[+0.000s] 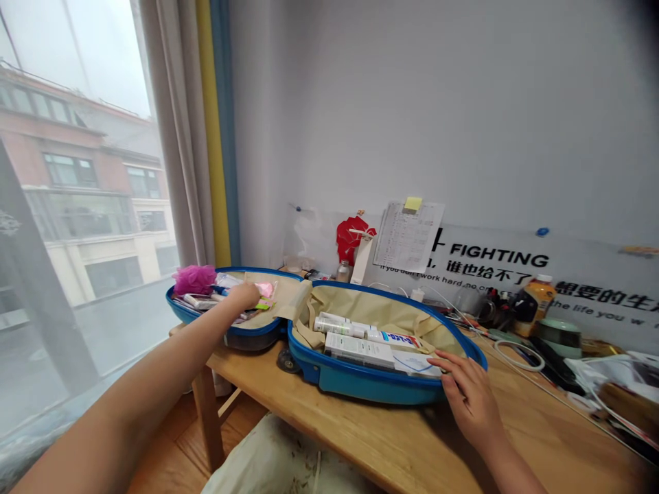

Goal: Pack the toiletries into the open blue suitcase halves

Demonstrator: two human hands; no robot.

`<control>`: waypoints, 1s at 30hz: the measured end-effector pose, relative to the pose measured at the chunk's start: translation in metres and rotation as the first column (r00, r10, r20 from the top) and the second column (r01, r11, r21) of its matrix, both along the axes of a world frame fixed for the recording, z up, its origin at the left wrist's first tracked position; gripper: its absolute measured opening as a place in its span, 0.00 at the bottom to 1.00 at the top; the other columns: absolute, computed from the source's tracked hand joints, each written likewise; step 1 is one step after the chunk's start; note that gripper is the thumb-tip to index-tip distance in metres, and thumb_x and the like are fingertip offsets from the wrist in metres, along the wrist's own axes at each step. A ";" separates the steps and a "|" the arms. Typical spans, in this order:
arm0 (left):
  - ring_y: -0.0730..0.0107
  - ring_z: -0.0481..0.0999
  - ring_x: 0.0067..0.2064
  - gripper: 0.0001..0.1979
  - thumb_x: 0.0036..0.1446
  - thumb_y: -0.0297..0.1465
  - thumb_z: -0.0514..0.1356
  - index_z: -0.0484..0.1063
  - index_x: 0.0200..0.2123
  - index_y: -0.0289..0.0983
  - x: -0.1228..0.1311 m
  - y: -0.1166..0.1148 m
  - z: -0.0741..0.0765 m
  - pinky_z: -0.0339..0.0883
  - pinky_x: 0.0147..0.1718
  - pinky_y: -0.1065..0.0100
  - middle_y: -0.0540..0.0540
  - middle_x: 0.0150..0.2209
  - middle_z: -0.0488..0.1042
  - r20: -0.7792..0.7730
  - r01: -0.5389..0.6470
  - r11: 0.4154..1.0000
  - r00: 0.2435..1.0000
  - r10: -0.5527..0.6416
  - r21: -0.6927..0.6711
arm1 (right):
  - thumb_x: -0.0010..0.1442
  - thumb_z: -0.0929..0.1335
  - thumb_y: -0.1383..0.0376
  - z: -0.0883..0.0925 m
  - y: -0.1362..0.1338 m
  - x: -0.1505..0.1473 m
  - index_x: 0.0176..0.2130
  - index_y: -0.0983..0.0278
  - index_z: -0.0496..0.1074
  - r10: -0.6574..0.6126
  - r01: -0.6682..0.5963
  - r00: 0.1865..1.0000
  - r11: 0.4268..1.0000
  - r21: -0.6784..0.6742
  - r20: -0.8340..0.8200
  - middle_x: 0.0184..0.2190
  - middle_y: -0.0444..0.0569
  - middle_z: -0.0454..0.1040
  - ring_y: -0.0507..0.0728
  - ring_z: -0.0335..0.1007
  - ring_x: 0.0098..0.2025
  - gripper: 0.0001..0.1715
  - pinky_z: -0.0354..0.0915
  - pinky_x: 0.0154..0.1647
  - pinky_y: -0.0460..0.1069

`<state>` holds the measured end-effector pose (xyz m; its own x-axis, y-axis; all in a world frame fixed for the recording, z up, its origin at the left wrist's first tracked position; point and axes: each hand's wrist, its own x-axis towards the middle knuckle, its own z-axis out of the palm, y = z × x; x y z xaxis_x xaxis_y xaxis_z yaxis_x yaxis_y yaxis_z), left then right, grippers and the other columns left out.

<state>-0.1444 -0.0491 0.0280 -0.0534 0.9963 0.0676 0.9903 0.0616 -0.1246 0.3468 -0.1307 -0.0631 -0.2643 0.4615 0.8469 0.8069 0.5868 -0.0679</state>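
Note:
A blue suitcase (381, 390) with a beige lining lies open on the desk, its two halves side by side. My left hand (245, 298) reaches into the left half, among small packets and a purple bath puff (194, 280); its fingers are hidden from view. At the front right rim of the right half rests my right hand (469, 390), fingers stretched out, the tips by a flat white box (416, 363). Beside that box lie a long white box (358, 350), a white tube-shaped bottle (338, 326) and a toothpaste box (395, 339).
The wooden desk (288, 405) also carries an orange drink bottle (533, 305), a white cable (519, 353) and clutter on the right. A lettered poster (499, 255) and paper sheets (408, 237) hang on the wall behind. Left of the desk are a window and curtains (180, 137).

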 end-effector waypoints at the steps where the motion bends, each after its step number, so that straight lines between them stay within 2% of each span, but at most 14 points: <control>1: 0.63 0.72 0.48 0.17 0.61 0.37 0.58 0.67 0.51 0.35 0.006 0.000 0.005 0.70 0.46 0.55 0.42 0.51 0.70 0.005 0.013 0.999 1.000 -0.014 0.043 | 0.65 0.55 0.52 0.000 0.000 0.000 0.41 0.56 0.74 -0.002 0.002 1.000 1.000 0.001 -0.001 0.41 0.47 0.76 0.58 0.71 0.44 0.23 0.62 0.48 0.56; 3: 0.61 0.71 0.51 0.19 0.61 0.37 0.57 0.66 0.53 0.36 0.026 0.003 0.014 0.69 0.48 0.52 0.41 0.53 0.68 0.028 0.066 0.990 0.997 -0.070 0.124 | 0.65 0.55 0.52 -0.002 0.001 0.002 0.41 0.56 0.74 -0.008 0.008 1.000 1.000 0.000 -0.002 0.41 0.48 0.76 0.58 0.72 0.43 0.23 0.62 0.49 0.57; 6: 0.59 0.70 0.53 0.20 0.62 0.38 0.57 0.64 0.55 0.37 0.069 0.009 0.018 0.67 0.50 0.51 0.41 0.55 0.66 0.065 0.234 0.954 0.966 -0.250 0.190 | 0.64 0.55 0.51 -0.004 0.002 0.004 0.41 0.57 0.74 -0.017 0.017 1.000 0.999 -0.029 0.010 0.42 0.48 0.76 0.59 0.72 0.44 0.24 0.61 0.50 0.58; 9: 0.60 0.70 0.52 0.18 0.62 0.37 0.56 0.65 0.54 0.37 0.114 0.016 0.009 0.67 0.50 0.52 0.41 0.54 0.67 0.101 0.403 0.904 0.903 -0.418 0.140 | 0.64 0.55 0.51 -0.003 0.002 0.003 0.40 0.57 0.74 -0.019 0.020 1.000 1.000 -0.013 0.015 0.42 0.48 0.77 0.58 0.72 0.43 0.24 0.62 0.49 0.57; 13: 0.63 0.72 0.49 0.17 0.62 0.36 0.57 0.67 0.52 0.36 0.149 0.023 -0.010 0.70 0.47 0.54 0.42 0.51 0.70 0.135 0.498 0.867 0.860 -0.493 -0.008 | 0.65 0.56 0.53 0.001 0.000 0.001 0.40 0.57 0.74 0.000 -0.001 1.000 0.998 0.057 0.028 0.40 0.47 0.77 0.57 0.72 0.41 0.22 0.62 0.47 0.55; 17: 0.64 0.73 0.47 0.17 0.62 0.37 0.58 0.67 0.51 0.36 0.152 0.030 -0.020 0.70 0.46 0.56 0.42 0.50 0.70 0.127 0.487 0.866 0.872 -0.473 -0.117 | 0.65 0.56 0.54 0.003 0.000 0.002 0.40 0.57 0.74 0.010 -0.012 0.999 0.999 0.045 0.042 0.40 0.48 0.77 0.57 0.72 0.41 0.21 0.62 0.47 0.55; 21: 0.63 0.72 0.48 0.17 0.61 0.37 0.58 0.68 0.51 0.35 0.147 0.033 -0.024 0.70 0.47 0.55 0.42 0.51 0.70 0.101 0.462 0.869 0.887 -0.451 -0.177 | 0.65 0.56 0.53 0.000 0.001 0.004 0.40 0.57 0.74 -0.002 0.002 0.999 1.000 -0.005 0.045 0.41 0.48 0.77 0.58 0.72 0.43 0.23 0.62 0.47 0.56; 24: 0.64 0.73 0.47 0.16 0.61 0.37 0.58 0.68 0.49 0.36 0.147 0.030 -0.025 0.70 0.46 0.56 0.43 0.49 0.71 0.094 0.443 0.875 0.896 -0.433 -0.195 | 0.65 0.56 0.53 -0.002 0.003 0.004 0.40 0.57 0.74 0.005 -0.006 0.999 1.000 0.027 0.033 0.41 0.48 0.76 0.58 0.72 0.43 0.22 0.61 0.48 0.56; 27: 0.65 0.73 0.46 0.14 0.62 0.37 0.57 0.69 0.48 0.36 0.151 0.024 -0.025 0.70 0.45 0.57 0.43 0.49 0.71 0.096 0.429 0.889 0.903 -0.418 -0.160 | 0.65 0.56 0.54 -0.003 0.003 0.003 0.40 0.57 0.74 0.005 -0.006 1.000 0.998 0.061 0.029 0.40 0.48 0.76 0.58 0.72 0.42 0.22 0.61 0.47 0.56; 30: 0.64 0.72 0.48 0.15 0.62 0.37 0.57 0.68 0.50 0.37 0.153 0.018 -0.018 0.70 0.47 0.56 0.43 0.51 0.70 0.102 0.416 0.909 0.906 -0.411 -0.027 | 0.65 0.56 0.53 -0.002 0.003 0.003 0.40 0.57 0.74 0.001 -0.003 0.999 0.998 0.057 0.041 0.40 0.48 0.77 0.58 0.72 0.41 0.22 0.61 0.47 0.56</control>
